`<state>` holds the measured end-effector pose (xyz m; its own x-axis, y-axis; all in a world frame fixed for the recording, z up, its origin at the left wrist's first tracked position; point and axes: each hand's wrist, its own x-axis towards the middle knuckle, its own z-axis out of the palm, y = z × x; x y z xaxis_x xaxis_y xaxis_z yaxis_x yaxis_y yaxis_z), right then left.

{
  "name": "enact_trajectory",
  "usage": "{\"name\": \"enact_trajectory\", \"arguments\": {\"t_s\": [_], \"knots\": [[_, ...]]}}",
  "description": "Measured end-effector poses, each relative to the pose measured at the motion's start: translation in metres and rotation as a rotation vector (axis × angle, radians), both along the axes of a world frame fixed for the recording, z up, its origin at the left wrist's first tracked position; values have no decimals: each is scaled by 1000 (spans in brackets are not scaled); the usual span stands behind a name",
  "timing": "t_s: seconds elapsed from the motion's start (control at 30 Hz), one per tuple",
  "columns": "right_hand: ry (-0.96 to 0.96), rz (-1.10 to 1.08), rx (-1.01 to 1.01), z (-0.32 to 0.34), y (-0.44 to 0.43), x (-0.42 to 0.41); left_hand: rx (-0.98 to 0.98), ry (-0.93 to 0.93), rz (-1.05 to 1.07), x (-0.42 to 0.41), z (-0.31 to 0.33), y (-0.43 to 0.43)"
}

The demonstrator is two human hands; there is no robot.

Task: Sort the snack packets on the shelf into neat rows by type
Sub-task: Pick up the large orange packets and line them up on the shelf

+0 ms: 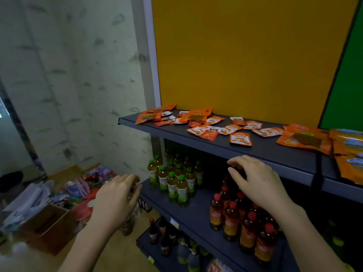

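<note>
Several small orange and red snack packets [208, 126] lie scattered on the dark top shelf [275, 152]. Larger orange packets with a clear window lie at the shelf's far left [149, 116], at the back [198, 114] and at the right [304, 139]. One small packet [240, 138] lies alone near the front edge. My left hand [115, 199] hangs below and left of the shelf, its fingers loosely curled and holding nothing. My right hand [255, 179] hovers just under the shelf's front edge, fingers loosely bent and holding nothing.
Green-capped bottles [172, 179] and red-capped bottles [241, 218] stand on the shelf below. Dark bottles [163, 234] fill the lowest shelf. A big orange bag [349, 154] lies at the top shelf's right end. A cardboard box [47, 228] and clutter sit on the floor at left.
</note>
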<state>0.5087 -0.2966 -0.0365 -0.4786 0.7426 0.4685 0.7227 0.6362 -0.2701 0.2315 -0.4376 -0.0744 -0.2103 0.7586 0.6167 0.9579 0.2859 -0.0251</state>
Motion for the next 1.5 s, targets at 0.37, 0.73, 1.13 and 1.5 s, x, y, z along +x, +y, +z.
{"name": "enact_trajectory", "arguments": {"t_s": [0.37, 0.73, 1.13, 1.5], "knots": [[-5, -18, 16, 10, 84, -102, 17, -70, -24, -105, -2, 89], [-67, -139, -44, 55, 223, -199, 152, -228, -26, -216, 52, 245], [-212, -524, -320, 71, 324, -259, -287, -571, 86, -310, 59, 376], [-126, -735, -526, 47, 345, -299, -304, -774, -66, -338, 56, 416]]}}
